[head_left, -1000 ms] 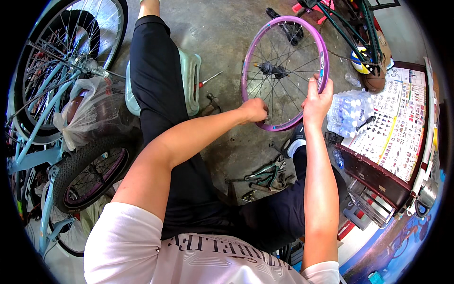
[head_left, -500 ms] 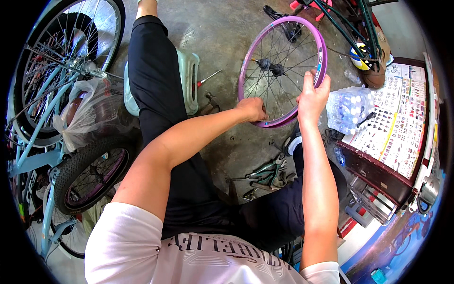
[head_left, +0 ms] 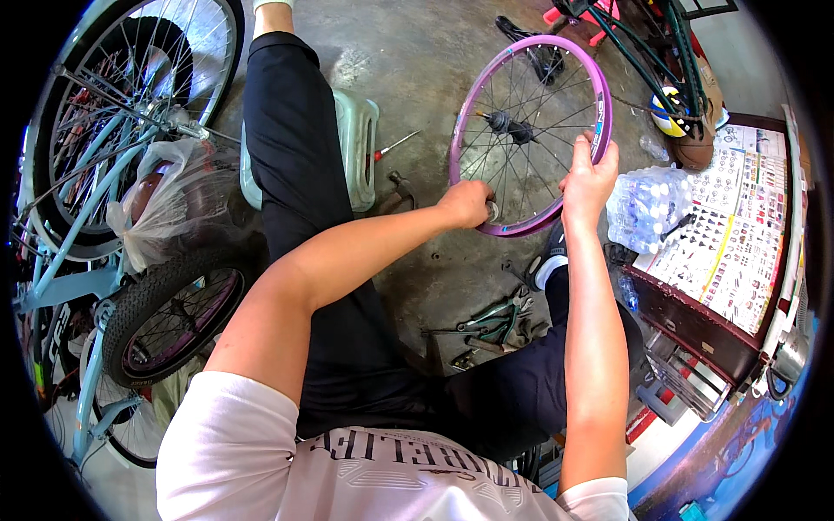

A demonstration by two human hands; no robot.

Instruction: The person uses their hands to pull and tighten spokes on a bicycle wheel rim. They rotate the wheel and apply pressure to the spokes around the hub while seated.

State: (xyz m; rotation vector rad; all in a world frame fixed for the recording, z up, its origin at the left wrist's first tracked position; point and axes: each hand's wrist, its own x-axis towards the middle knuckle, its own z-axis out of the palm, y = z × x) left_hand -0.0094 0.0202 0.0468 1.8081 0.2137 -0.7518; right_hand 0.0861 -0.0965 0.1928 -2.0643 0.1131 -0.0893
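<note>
Purple wheel (head_left: 509, 128) over the concrete floor (head_left: 417, 52), straight ahead of both hands, tilted, longest far to near, axle pointing left! Floor shows leftward to the green stool (head_left: 356, 130); rightward, bottled water (head_left: 647, 208) sits close by the tabletop's (head_left: 756, 122) left edge. Right hand (head_left: 591, 180) clasps the rim's near right; left hand (head_left: 466, 205), equally close, curls tight at near left, pinching what, I can't tell.

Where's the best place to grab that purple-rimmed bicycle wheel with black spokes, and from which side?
Probably the bare purple rim, from the right, where the right hand grips: its narrow hoop suits a closed hand, while the thin black spokes inside offer little to hold.
</note>
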